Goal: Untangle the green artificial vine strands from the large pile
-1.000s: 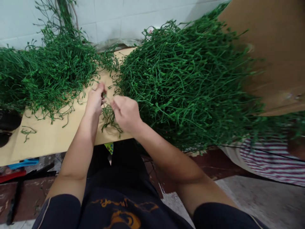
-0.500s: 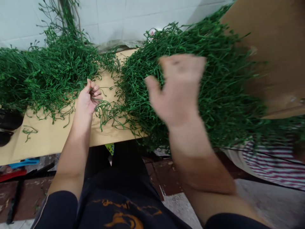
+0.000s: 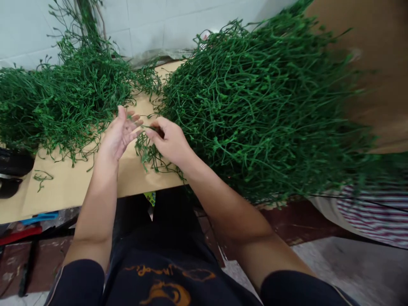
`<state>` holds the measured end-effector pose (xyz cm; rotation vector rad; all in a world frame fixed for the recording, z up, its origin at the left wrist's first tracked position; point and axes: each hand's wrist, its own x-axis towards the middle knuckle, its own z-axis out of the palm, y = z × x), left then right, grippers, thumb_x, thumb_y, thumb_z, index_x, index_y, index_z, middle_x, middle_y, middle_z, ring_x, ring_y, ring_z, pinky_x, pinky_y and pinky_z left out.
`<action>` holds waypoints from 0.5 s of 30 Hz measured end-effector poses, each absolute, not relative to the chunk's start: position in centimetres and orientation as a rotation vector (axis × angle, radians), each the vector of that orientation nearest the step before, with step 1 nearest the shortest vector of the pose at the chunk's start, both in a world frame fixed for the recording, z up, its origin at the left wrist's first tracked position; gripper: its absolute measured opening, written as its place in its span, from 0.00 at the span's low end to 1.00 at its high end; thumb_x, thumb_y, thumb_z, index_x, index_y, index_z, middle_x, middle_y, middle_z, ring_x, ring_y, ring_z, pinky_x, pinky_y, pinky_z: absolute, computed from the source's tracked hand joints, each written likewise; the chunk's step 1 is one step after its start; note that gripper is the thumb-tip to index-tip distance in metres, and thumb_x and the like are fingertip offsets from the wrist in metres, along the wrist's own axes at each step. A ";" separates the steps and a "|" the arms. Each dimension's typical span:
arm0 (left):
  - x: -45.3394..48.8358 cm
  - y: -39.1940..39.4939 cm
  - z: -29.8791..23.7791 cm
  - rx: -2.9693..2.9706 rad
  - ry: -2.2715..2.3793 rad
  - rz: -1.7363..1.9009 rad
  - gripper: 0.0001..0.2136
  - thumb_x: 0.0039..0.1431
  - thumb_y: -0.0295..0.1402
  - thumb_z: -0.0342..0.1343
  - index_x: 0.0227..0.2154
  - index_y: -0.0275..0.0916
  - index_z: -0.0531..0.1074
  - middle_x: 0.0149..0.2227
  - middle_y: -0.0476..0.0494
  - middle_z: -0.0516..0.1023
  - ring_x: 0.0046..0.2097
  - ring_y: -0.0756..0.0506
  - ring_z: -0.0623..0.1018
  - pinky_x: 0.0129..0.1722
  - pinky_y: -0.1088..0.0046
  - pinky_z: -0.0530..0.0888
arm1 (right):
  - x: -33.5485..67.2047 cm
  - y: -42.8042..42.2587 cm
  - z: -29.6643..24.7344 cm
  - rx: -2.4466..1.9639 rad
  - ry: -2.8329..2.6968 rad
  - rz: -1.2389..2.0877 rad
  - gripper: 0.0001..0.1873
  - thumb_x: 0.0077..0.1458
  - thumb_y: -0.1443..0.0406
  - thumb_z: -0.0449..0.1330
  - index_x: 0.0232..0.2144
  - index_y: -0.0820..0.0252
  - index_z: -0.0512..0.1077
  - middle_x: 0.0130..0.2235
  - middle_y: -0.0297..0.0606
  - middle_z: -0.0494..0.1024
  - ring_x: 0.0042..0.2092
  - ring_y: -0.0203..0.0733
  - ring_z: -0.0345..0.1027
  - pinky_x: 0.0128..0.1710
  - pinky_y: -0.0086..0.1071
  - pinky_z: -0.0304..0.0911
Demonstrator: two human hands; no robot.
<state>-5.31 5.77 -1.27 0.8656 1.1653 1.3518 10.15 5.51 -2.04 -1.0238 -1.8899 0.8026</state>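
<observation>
Two heaps of green stems fill much of the view; the larger heap [image 3: 264, 110] spreads across the right, in about the same place as half a second ago, though the right hand that was a blur above it is gone from there; a brown cardboard panel [image 3: 385, 85] stands at its far right side; the smaller heap [image 3: 83, 85] lies on the left, much as before; the cardboard sheet [image 3: 70, 182] shows bare between and in front of the heaps; a striped cloth [image 3: 372, 216] sits low at the right.

Right hand [image 3: 170, 140] is now back beside the left, just off the near edge of the larger heap; its thumb and fingertips, spread apart half a second ago, are pinched together on a thin green stem; left hand [image 3: 119, 131], curled then, is now opened out, palm showing and fingers apart; I cannot tell whether the stem's tip touches those fingers.

Below the hands, a small cluster of stems [image 3: 154, 159] rests on the sheet, partly covered by the right hand; a loose sprig [image 3: 43, 176] lies alone at the left, unchanged; the thin green stem [image 3: 148, 126] spans the narrow gap between the hands.
</observation>
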 end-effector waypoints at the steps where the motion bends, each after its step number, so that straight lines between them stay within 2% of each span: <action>1: -5.1 5.3 -1.5 0.940 1.177 1.295 0.21 0.52 0.50 0.55 0.39 0.36 0.70 0.34 0.43 0.76 0.36 0.50 0.76 0.32 0.79 0.73 | 10.2 5.9 -2.4 -1.013 -1.828 0.831 0.08 0.56 0.62 0.53 0.28 0.60 0.62 0.25 0.31 0.64 0.28 0.32 0.56 0.30 0.29 0.53; 3: -4.6 4.3 -2.0 1.098 1.213 1.191 0.22 0.47 0.45 0.61 0.40 0.35 0.70 0.36 0.44 0.77 0.38 0.50 0.76 0.35 0.78 0.72 | 10.1 6.8 -3.0 -0.983 -1.743 0.884 0.10 0.56 0.60 0.52 0.27 0.59 0.60 0.25 0.31 0.63 0.27 0.32 0.56 0.29 0.29 0.54; 5: -4.4 3.7 -2.2 1.238 1.261 1.109 0.21 0.44 0.44 0.63 0.37 0.34 0.71 0.34 0.45 0.76 0.35 0.51 0.75 0.35 0.77 0.71 | 9.9 7.5 -3.5 -0.966 -1.691 0.897 0.10 0.57 0.59 0.51 0.27 0.58 0.59 0.25 0.32 0.63 0.27 0.33 0.57 0.30 0.30 0.55; 10: -4.4 3.1 -1.9 1.410 1.413 1.062 0.17 0.56 0.46 0.51 0.25 0.35 0.68 0.23 0.48 0.73 0.27 0.53 0.71 0.29 0.77 0.68 | 9.6 7.8 -3.6 -1.018 -1.694 0.785 0.12 0.59 0.60 0.49 0.25 0.58 0.57 0.25 0.31 0.61 0.28 0.34 0.56 0.31 0.31 0.54; 15: -4.1 1.5 -2.2 1.624 1.513 0.982 0.19 0.58 0.46 0.47 0.19 0.37 0.65 0.18 0.50 0.69 0.24 0.52 0.68 0.28 0.76 0.65 | 8.6 8.2 -3.1 -1.122 -1.764 0.648 0.13 0.59 0.61 0.50 0.23 0.58 0.56 0.24 0.32 0.60 0.28 0.34 0.54 0.32 0.31 0.51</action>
